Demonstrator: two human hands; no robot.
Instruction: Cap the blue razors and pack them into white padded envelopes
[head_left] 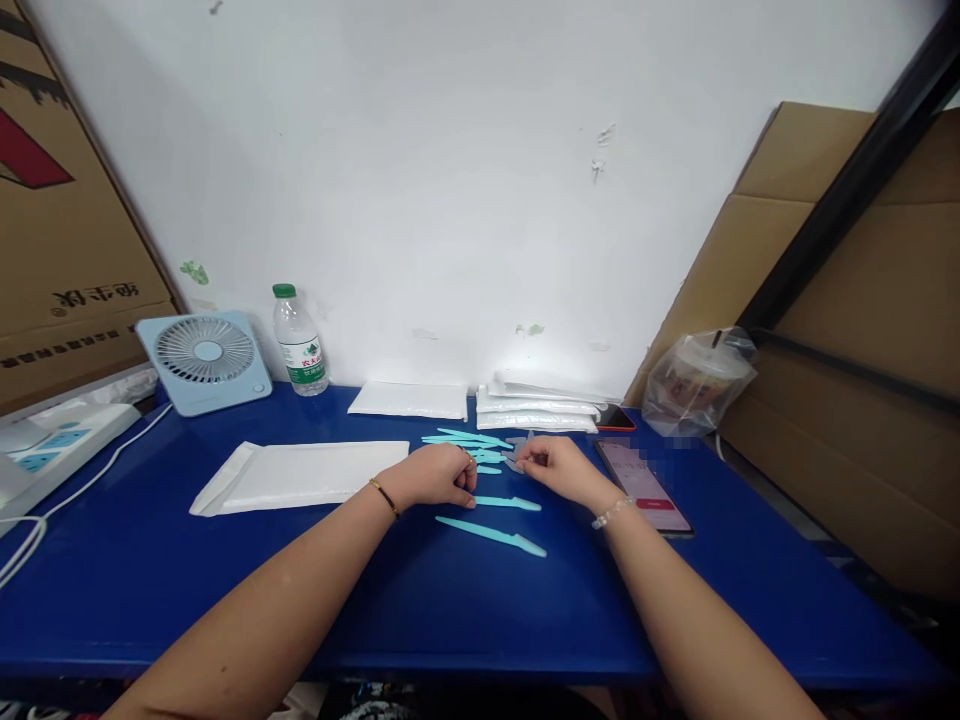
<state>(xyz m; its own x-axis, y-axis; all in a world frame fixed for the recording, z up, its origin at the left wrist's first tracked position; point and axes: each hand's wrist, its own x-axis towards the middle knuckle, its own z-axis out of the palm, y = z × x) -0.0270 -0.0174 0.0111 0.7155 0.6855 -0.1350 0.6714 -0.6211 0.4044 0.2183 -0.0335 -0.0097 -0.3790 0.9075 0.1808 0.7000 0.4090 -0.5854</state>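
Several thin light-blue plastic sticks (466,438) lie in a loose pile at the middle of the blue table (150,590). Two more sticks lie nearer me, one (508,503) just under my hands and one (491,535) closer to the front edge. My left hand (435,475) rests curled on the table with its fingertips on sticks at the pile's edge. My right hand (553,465) pinches a small grey-blue piece (519,449) at the pile's right side. What exactly lies under the fingers is hidden.
A white padded envelope (300,474) lies left of my hands. More white envelopes (409,400) and a stack (536,405) sit by the wall. A phone (645,487) lies right, a bagged drink cup (694,380) behind it. Fan (204,360), water bottle (300,343) and power strip (52,445) stand left.
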